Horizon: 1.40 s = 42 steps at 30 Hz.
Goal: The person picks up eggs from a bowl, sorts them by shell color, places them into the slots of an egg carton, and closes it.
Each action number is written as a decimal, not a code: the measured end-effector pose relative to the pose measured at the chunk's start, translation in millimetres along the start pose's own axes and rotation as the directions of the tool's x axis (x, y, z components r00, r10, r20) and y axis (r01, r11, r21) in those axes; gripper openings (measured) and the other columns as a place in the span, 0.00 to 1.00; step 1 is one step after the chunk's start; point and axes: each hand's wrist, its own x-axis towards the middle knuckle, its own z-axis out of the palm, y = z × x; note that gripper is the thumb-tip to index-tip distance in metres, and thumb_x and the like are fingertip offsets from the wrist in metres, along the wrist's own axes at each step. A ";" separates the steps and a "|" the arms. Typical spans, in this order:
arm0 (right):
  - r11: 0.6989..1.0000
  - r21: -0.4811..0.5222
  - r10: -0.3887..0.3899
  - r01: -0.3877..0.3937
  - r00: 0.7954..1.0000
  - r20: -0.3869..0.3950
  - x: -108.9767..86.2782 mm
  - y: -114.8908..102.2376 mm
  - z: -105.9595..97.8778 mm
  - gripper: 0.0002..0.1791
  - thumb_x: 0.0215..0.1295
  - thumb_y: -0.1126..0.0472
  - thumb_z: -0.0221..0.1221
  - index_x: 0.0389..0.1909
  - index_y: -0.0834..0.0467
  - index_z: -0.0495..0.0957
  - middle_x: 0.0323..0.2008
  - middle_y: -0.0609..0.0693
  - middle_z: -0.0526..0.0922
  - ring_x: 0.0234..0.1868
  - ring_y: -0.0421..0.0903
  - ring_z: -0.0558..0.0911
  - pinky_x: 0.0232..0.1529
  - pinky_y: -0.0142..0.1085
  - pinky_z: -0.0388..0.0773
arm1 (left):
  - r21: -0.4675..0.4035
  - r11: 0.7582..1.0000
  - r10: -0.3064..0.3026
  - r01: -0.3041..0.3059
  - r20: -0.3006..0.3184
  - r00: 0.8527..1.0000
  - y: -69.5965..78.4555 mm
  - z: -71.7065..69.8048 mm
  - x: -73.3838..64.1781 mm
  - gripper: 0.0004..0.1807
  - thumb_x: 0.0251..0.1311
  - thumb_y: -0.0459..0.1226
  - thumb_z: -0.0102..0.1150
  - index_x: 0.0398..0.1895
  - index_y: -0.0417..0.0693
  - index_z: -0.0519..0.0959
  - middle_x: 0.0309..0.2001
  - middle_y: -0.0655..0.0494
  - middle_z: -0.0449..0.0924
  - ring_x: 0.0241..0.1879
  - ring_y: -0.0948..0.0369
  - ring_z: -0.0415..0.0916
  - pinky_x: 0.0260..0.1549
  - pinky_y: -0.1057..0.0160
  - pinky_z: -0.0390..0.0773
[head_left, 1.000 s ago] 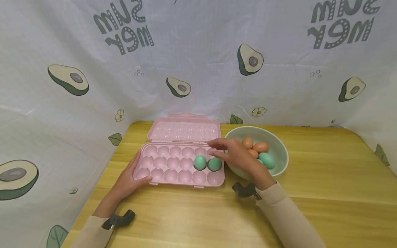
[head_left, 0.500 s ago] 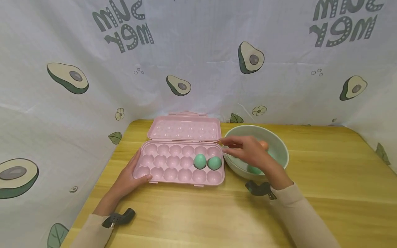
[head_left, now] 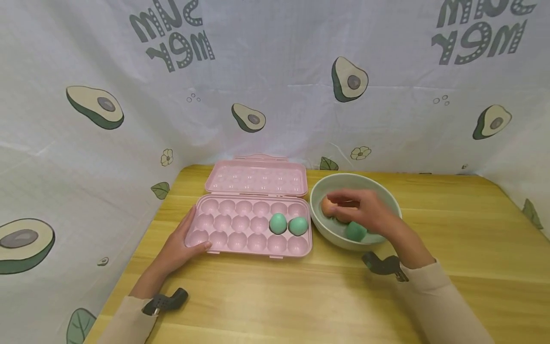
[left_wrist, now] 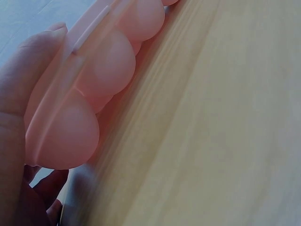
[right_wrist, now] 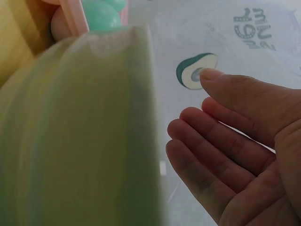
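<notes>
Right fingers above bowl; brown egg lies inside, below them.

Left sleeve and right sleeve long, plain beige; curved black device at left wrist, matching black device at right; left hand, right hand bare

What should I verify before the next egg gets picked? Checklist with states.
1. Lid open: ok.
2. Left hand gripping carton: ok.
3. Free cups in carton: ok, only two hold eggs, both green.
4. Right hand empty: ok, per its wrist view.
5. Eggs left in bowl: ok, brown egg and green egg visible.
6. Full bowl count: cannot tell, right hand covers part.
</notes>
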 end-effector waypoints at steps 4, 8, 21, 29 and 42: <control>1.000 -0.019 0.004 -0.005 1.000 -0.009 -7.2 3.1 -8.8 0.17 0.57 0.68 0.67 0.49 0.59 0.82 0.43 0.54 0.85 0.45 0.53 0.84 0.46 0.39 0.81 | -0.003 1.000 0.008 -0.008 -0.002 1.000 -0.3 -0.7 0.9 0.59 0.48 0.49 0.71 0.78 0.53 0.42 0.76 0.45 0.44 0.72 0.41 0.46 0.65 0.35 0.51; 0.998 -0.026 0.056 -0.056 0.998 -0.014 -14.3 8.3 -15.3 0.20 0.57 0.63 0.68 0.51 0.58 0.82 0.46 0.53 0.85 0.46 0.51 0.84 0.47 0.39 0.81 | -0.009 1.000 0.009 -0.009 0.000 1.000 0.3 -0.9 0.3 0.60 0.48 0.49 0.72 0.78 0.54 0.42 0.76 0.45 0.44 0.72 0.41 0.46 0.65 0.35 0.51; 0.995 -0.071 0.061 -0.064 0.997 -0.042 -32.2 19.3 -30.1 0.18 0.58 0.63 0.67 0.50 0.61 0.82 0.44 0.53 0.86 0.43 0.39 0.84 0.42 0.25 0.79 | -0.024 1.000 0.017 -0.017 0.003 1.000 1.3 0.3 0.8 0.60 0.48 0.48 0.72 0.78 0.50 0.42 0.76 0.44 0.43 0.72 0.40 0.45 0.65 0.35 0.50; 0.996 -0.039 0.077 -0.077 0.997 0.000 -36.8 23.5 -37.1 0.17 0.60 0.63 0.65 0.50 0.62 0.82 0.44 0.56 0.85 0.44 0.33 0.83 0.42 0.23 0.78 | -0.012 1.000 0.017 -0.017 0.001 1.000 0.3 0.0 0.6 0.60 0.48 0.48 0.72 0.78 0.50 0.42 0.76 0.45 0.43 0.72 0.41 0.45 0.65 0.35 0.50; 0.993 -0.056 0.106 -0.102 0.991 0.083 -39.3 36.4 -38.9 0.15 0.60 0.58 0.66 0.47 0.58 0.84 0.43 0.50 0.86 0.45 0.38 0.83 0.43 0.25 0.78 | -0.005 1.000 0.008 -0.008 -0.004 1.000 -0.5 0.9 -0.8 0.60 0.48 0.48 0.72 0.78 0.52 0.43 0.76 0.45 0.44 0.72 0.41 0.46 0.65 0.34 0.51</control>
